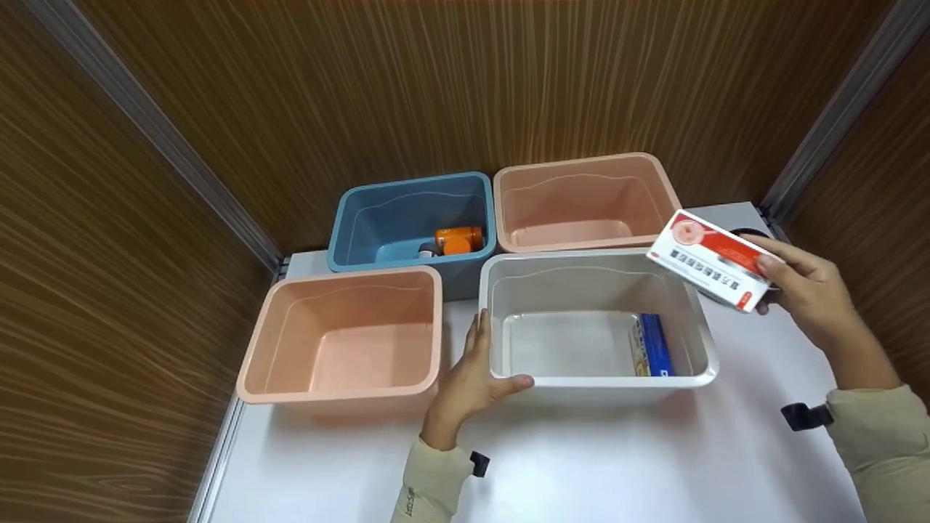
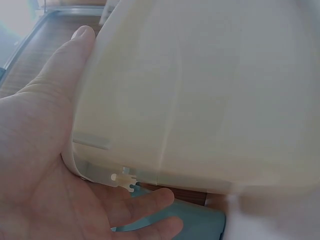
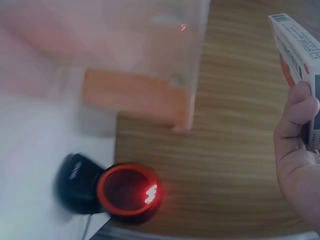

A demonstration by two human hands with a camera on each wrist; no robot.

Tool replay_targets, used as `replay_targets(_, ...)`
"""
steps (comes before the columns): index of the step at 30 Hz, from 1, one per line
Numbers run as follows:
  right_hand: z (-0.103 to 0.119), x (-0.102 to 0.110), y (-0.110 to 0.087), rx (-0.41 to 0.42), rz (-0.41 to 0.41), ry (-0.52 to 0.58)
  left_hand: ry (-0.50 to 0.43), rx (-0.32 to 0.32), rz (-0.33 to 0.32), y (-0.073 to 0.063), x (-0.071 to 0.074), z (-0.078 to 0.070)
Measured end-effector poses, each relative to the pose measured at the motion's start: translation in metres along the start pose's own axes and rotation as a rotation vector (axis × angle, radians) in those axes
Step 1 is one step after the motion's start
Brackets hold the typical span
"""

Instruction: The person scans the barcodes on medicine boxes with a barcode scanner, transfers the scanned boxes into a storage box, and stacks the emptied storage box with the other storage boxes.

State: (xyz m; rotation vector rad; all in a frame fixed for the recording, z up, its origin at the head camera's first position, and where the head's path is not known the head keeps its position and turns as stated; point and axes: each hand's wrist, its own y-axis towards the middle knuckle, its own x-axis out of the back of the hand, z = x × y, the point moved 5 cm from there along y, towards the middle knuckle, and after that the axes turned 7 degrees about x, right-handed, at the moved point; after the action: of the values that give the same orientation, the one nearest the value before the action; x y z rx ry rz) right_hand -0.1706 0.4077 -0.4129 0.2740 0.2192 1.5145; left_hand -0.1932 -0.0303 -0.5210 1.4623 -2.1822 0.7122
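Beige sleeve at lower right leads to the right hand. Thumb and fingers pinch one end of a medicine carton, thumb on the printed face, fingers behind. Carton position: raised, tilted, overlapping the far right corner of the white bin in the head view. Left hand: thumb and fingers spread wide, touching that bin at its near left corner, thumb on the near rim, fingers along the left side.

Carton markings: red band, white field, large dark Chinese characters, too small to read with certainty; a barcode shows on one end in the right wrist view. Blue box, inside the white bin at its right end: lettering illegible. Scanner: red light lit, pale lettering on its base blurred. Orange bottle: inside the blue bin, label unreadable.
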Motion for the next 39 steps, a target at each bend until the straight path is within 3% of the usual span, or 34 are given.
replay_targets(6,-0.021,0.039,-0.012,-0.082,-0.153,0.148,-0.003,0.001,0.009,-0.001,0.0,0.0)
replay_targets(9,-0.032,0.054,-0.016,-0.106,-0.182,0.244,0.003,-0.005,0.005,-0.001,0.0,-0.001)
replay_targets(14,-0.055,0.073,-0.024,-0.195,-0.213,0.259,0.02,-0.014,0.0,-0.001,-0.001,-0.002)
replay_targets(22,-0.107,0.083,-0.041,-0.391,-0.124,0.222,-0.018,0.002,0.004,-0.001,-0.001,-0.001)
replay_targets(26,-0.133,0.08,-0.053,-0.467,-0.057,0.12,-0.027,0.019,0.012,-0.002,-0.001,0.0)
replay_targets(30,-0.143,0.079,-0.06,-0.496,-0.03,0.048,-0.042,0.029,0.019,-0.002,-0.001,0.0)
replay_targets(39,-0.129,0.08,-0.053,-0.428,-0.053,0.292,-0.017,0.009,0.003,-0.002,0.0,-0.001)
